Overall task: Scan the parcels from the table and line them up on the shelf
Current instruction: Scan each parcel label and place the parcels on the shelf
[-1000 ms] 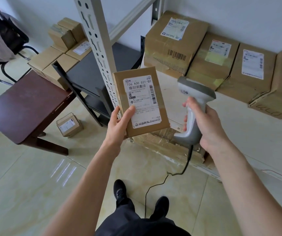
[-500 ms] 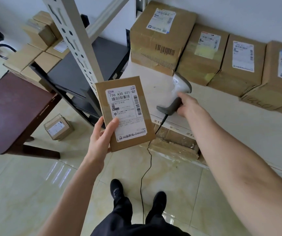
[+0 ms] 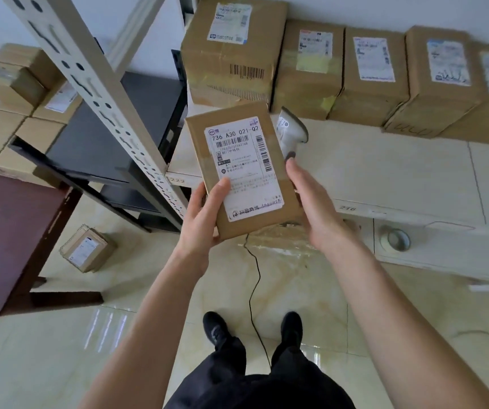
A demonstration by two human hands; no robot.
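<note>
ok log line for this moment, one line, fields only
stage: scanned, pre-shelving | left hand: holds flat parcel | right hand: on parcel's right edge | scanner: resting on shelf

Five boxes [image 3: 231, 51] stand in a row on the shelf [image 3: 385, 172]. One flat parcel [image 3: 243, 169] is held up. One scanner [image 3: 292, 131] lies on the shelf. One small box [image 3: 87, 249] sits on the floor. Two shoes [image 3: 215, 330] show below.

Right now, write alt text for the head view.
Both hands, left hand and right hand, hold a flat cardboard parcel, label up, before a pale shelf. A scanner lies on the shelf behind it, near a row of boxes.
</note>
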